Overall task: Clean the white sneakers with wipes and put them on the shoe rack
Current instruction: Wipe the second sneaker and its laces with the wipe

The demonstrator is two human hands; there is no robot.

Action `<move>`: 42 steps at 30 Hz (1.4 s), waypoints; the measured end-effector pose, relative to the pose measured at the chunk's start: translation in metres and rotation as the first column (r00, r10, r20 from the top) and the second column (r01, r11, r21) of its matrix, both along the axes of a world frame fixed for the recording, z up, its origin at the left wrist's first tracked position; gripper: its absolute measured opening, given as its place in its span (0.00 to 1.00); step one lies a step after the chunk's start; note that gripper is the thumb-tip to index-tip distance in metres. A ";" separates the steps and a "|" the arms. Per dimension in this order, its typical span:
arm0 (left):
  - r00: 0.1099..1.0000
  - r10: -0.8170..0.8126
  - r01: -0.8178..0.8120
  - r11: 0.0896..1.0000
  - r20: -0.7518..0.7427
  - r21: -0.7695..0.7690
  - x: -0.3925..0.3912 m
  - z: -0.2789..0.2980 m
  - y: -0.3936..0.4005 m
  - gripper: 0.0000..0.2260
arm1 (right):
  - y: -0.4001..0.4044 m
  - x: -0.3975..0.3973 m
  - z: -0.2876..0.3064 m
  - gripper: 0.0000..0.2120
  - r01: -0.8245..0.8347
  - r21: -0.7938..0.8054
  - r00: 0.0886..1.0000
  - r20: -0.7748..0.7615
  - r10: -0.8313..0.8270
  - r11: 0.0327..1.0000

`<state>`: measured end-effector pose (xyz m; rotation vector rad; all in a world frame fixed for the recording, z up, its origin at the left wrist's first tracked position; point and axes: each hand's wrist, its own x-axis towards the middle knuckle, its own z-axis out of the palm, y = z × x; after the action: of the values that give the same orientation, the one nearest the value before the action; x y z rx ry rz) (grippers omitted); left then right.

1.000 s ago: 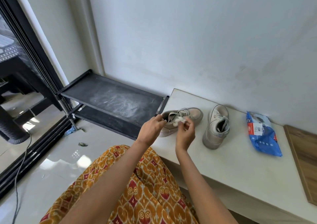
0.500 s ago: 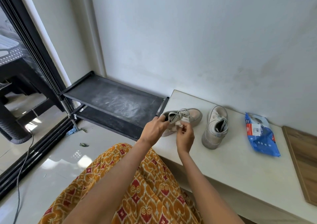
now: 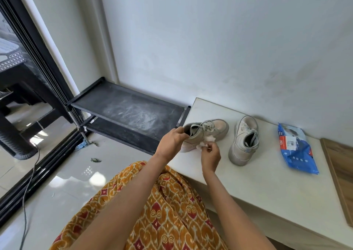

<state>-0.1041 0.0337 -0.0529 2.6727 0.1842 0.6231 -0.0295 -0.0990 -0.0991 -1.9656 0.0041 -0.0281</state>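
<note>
Right hand (image 3: 210, 157): at centre, fingers curled, pinching a crumpled wipe (image 3: 207, 142) against the side of the left sneaker.
Left hand (image 3: 172, 141): fingers grip the heel collar of the left sneaker (image 3: 207, 132).
Right sneaker (image 3: 243, 140): at 3 o'clock of the left one, apart, upright on the bench (image 3: 267, 188).
Wipes pack (image 3: 296, 150): further at 3 o'clock.
Rack (image 3: 131, 112): at 10 o'clock, beside the bench.
</note>
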 end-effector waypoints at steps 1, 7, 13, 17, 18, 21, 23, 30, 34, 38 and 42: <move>1.000 0.006 -0.005 1.000 0.009 -0.007 -0.001 -0.001 -0.001 0.08 | 0.002 0.000 0.006 0.03 0.028 0.056 1.000 0.010 -0.029 0.998; 1.000 0.001 0.000 1.000 0.018 -0.031 -0.002 0.004 -0.009 0.03 | 0.022 -0.011 0.027 0.06 0.056 0.221 0.974 0.204 -0.102 0.974; 0.999 -0.049 0.049 0.999 0.012 0.023 -0.003 0.001 -0.001 0.07 | 0.012 -0.013 0.018 0.09 -0.182 -0.080 0.834 0.515 0.197 0.980; 0.992 -0.121 0.120 0.992 0.020 0.047 -0.011 0.001 0.007 0.11 | -0.012 0.012 0.006 0.07 -0.151 -0.197 0.892 0.396 0.220 0.969; 0.992 -0.125 0.124 0.991 0.017 0.054 -0.012 0.001 0.008 0.11 | -0.019 0.020 0.005 0.06 -0.121 -0.217 0.918 0.348 0.192 0.969; 0.994 -0.109 0.108 0.992 0.024 0.061 -0.012 0.002 0.007 0.05 | -0.031 0.033 0.008 0.06 -0.090 -0.239 0.945 0.287 0.159 0.967; 0.995 -0.094 0.092 0.994 0.027 0.067 -0.011 0.000 0.006 0.05 | -0.027 0.024 0.018 0.06 -0.147 -0.218 0.912 0.347 0.217 0.965; 0.999 -0.023 0.017 0.991 0.048 0.130 -0.016 0.007 -0.002 0.05 | 0.015 -0.023 0.040 0.06 -0.398 -0.200 0.757 0.480 0.444 0.895; 1.000 0.019 -0.021 0.995 0.020 0.096 -0.014 0.003 -0.003 0.04 | 0.012 -0.014 0.035 0.04 -0.412 -0.269 0.732 0.471 0.492 0.871; 1.000 0.015 -0.016 1.000 -0.016 -0.017 -0.015 0.000 0.005 0.07 | 0.012 -0.021 0.028 0.03 -0.327 -0.186 0.808 0.454 0.376 0.926; 0.996 -0.054 0.052 0.998 -0.066 -0.038 -0.016 0.007 0.019 0.11 | 0.014 -0.027 0.014 0.04 -0.158 -0.041 0.931 0.326 0.163 0.987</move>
<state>-0.1203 0.0530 -0.0458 2.6561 0.1412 0.5089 -0.0566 -0.0855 -0.0851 -1.9480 -0.3768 -0.2489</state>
